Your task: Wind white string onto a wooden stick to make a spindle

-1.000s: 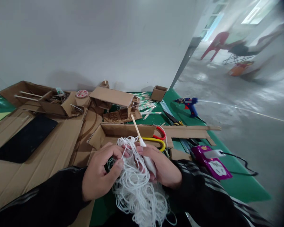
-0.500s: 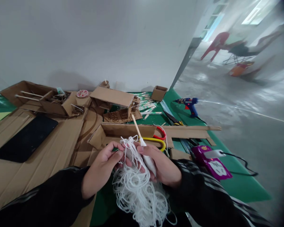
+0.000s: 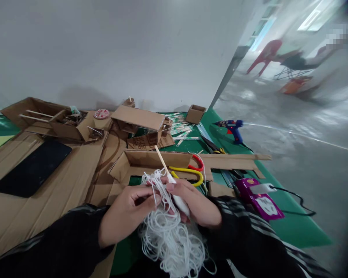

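Note:
My left hand [image 3: 129, 212] is closed, its thumb and fingers pinching strands of a tangled heap of white string [image 3: 174, 243]. The heap hangs below both hands, with loose loops rising between them. Closed as well, my right hand [image 3: 195, 200] grips a wooden stick [image 3: 161, 159] whose lower part is thickly wound with white string. The bare end of the stick points up and to the left. Some fingertips of both hands are hidden behind the string. Just beyond my hands lies an open cardboard tray [image 3: 150, 157], beside scissors-like yellow handles [image 3: 191, 171].
Cardboard boxes [image 3: 139, 117] and thin sticks [image 3: 182, 131] lie along the wall. To the right are a blue glue gun [image 3: 233, 129], a purple device [image 3: 259, 199] with a black cable, and the green table's edge. A black tablet [image 3: 33, 168] rests on cardboard at left.
The stick's bare end has tipped left and slightly down. My left hand has moved a little right, closer to the right hand, and the loose loops have shifted left.

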Tool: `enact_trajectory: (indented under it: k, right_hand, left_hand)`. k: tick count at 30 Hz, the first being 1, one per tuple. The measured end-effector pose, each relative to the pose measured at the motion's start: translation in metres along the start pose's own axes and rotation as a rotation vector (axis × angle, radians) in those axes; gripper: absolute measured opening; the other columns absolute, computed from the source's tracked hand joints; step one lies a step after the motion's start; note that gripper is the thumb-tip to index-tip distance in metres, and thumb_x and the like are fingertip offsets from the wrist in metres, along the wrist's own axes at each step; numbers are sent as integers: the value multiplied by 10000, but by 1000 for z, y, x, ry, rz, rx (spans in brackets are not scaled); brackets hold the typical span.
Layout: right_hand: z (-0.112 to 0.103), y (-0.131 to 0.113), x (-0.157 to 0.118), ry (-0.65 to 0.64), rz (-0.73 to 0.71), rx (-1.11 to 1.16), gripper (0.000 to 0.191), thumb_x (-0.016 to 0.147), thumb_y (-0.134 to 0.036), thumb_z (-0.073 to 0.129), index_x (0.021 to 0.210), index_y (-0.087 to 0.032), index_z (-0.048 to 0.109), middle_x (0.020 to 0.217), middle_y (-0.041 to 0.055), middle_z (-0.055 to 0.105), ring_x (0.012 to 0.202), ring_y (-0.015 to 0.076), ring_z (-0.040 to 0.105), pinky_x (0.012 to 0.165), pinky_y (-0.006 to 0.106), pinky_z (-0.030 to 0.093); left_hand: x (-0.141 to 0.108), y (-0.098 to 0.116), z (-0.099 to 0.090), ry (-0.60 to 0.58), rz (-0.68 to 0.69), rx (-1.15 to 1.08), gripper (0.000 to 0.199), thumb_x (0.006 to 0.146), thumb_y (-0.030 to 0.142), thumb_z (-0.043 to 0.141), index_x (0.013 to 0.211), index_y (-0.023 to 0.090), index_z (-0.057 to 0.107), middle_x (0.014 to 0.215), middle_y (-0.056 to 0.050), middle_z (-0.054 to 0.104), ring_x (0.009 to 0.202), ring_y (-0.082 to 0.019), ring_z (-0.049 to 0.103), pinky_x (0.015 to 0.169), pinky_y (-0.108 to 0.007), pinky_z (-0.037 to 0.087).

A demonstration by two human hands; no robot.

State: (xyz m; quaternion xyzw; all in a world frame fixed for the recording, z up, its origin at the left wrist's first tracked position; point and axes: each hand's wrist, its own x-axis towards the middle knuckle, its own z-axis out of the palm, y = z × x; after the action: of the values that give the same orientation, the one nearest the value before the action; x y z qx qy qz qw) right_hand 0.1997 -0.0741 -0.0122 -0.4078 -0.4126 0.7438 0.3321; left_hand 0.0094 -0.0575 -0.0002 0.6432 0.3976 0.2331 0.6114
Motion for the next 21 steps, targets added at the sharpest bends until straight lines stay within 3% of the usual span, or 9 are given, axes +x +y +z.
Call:
enact_trajectory:
  k: [3,7,9,11,14,18,21]
  right_hand:
    - [0,4,1,105,-13,-30,353,863,-511,552,922,-174,641,512,-48,560,312,43,375,268,124,265]
    - [2,2,0,89,-60,-129,374,882,-519,534,1021,-192,651,564,-48,544,343,43,376,296,138,284]
    - [4,0,-2,45,-91,-186,403,892,-515,531,1142,-215,630,638,-38,553,380,43,384,327,151,314]
    - [6,-1,-4,30,-102,-217,466,891,-523,534,1256,-236,577,678,-31,542,418,49,390,362,162,341]
    - [7,1,-6,35,-67,-226,553,883,-557,526,1340,-245,512,637,-42,488,428,55,403,378,164,343]
    - [6,5,-4,88,-38,-264,583,881,-566,512,1351,-221,498,561,-53,475,365,55,401,347,163,320]
    - [5,6,-2,145,-18,-265,591,894,-554,495,1358,-189,482,437,-76,432,313,65,379,313,152,285]
  left_hand:
    - [-7,5,2,5,85,74,282,889,203,450,766,200,704,871,-12,579,748,-141,522,779,-268,438]
    - [-11,5,8,9,115,197,195,814,375,637,937,231,680,1020,-25,574,832,-178,552,742,-279,463]
    - [-9,2,12,92,105,281,452,701,416,758,1101,252,627,1128,-39,573,980,-231,561,849,-330,463]
    - [-6,-1,15,190,69,384,588,657,411,790,1178,240,579,1208,-69,561,1113,-291,522,960,-409,413]
    - [-2,-5,17,273,49,465,421,728,327,714,1103,194,576,1152,-88,581,1079,-293,537,933,-424,418]
    - [1,-5,16,283,115,409,108,792,195,587,900,194,589,937,-31,565,859,-206,564,763,-330,447]
    - [2,-6,15,290,161,387,54,810,172,548,797,187,599,884,-24,521,826,-191,536,738,-314,429]
